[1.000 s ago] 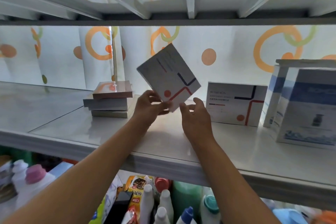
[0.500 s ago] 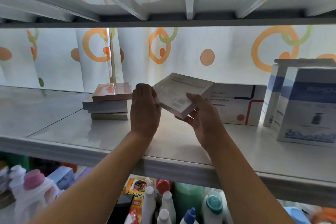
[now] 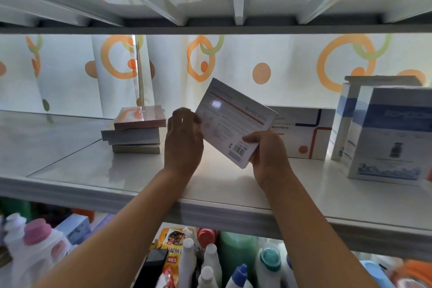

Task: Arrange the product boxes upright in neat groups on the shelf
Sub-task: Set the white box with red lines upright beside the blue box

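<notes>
Above the white shelf (image 3: 117,170) I hold a flat white product box (image 3: 231,121), tilted, its printed back with a barcode facing me. My left hand (image 3: 183,140) grips its left edge and my right hand (image 3: 268,154) grips its lower right corner. Behind it a matching white box (image 3: 308,133) with red and blue lines stands upright on the shelf. To the left, three flat boxes (image 3: 138,133) lie in a stack, the top one pinkish. At the right stand two tall blue-and-white boxes (image 3: 388,133), upright.
A shelf board with metal ribs (image 3: 238,2) hangs close overhead. A curtain with orange rings (image 3: 257,72) backs the shelf. Bottles (image 3: 194,262) and packets crowd the level below. The shelf's left part (image 3: 42,138) holds nothing.
The box has turned over in my hands: its front with red and blue lines faced me first, then it lay nearly flat, and its barcode back faces me now.
</notes>
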Motion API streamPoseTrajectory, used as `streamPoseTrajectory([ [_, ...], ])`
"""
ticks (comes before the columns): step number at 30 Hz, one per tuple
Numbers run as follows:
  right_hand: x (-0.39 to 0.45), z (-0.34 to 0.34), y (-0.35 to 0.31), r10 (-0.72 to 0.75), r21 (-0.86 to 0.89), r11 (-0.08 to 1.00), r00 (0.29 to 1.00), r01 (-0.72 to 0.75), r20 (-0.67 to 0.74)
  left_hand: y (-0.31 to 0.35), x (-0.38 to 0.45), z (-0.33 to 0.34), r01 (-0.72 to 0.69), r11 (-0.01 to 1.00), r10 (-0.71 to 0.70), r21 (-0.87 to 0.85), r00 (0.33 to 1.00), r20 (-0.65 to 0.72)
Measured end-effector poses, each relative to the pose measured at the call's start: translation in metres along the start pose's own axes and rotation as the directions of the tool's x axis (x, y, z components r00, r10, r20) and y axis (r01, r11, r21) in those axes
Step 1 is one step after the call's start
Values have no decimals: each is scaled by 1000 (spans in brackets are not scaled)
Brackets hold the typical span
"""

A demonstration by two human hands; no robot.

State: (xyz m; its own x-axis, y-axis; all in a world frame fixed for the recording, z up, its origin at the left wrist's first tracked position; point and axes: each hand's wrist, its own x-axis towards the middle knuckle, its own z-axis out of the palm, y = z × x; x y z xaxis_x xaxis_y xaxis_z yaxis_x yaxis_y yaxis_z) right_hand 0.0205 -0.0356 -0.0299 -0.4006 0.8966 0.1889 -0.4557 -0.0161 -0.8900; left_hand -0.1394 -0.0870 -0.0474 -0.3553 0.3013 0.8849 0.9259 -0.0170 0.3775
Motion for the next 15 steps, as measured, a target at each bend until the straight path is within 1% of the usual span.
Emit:
streamPoseTrajectory([
  [2,-1,1,-1,16,30,999,1000,-17,12,8,2,-6,-7,999,3,-53,997,-75],
  [3,-2,2,-1,16,30,999,999,-17,32,13,1,-9,-11,997,4,-80,996,-89],
  [4,-3,3,-1,13,26,1000,998,-15,59,17,-1,-12,-11,993,3,-115,997,-73],
  [5,-4,4,-2,13,21,1000,996,-15,89,21,-4,-15,8,987,-12,-163,1000,-22],
  [6,-5,6,-2,12,13,1000,993,-13,119,24,-6,-18,60,974,-49,-217,997,55],
  [8,-6,9,-2,-1,-18,1000,983,4,183,28,-8,-23,199,928,-134,-316,967,216],
  [10,-7,14,-3,10,-37,999,970,-1,243,31,-9,-29,308,864,-187,-399,931,313],
  [12,-7,16,-6,67,-18,998,957,-65,284,34,-11,-34,376,818,-206,-435,898,389],
  [13,-7,17,-6,95,-22,995,950,-93,299,35,-13,-35,390,814,-212,-430,889,405],
  [15,-7,16,-4,120,-60,993,942,-106,314,34,-15,-36,397,819,-236,-414,891,389],
])
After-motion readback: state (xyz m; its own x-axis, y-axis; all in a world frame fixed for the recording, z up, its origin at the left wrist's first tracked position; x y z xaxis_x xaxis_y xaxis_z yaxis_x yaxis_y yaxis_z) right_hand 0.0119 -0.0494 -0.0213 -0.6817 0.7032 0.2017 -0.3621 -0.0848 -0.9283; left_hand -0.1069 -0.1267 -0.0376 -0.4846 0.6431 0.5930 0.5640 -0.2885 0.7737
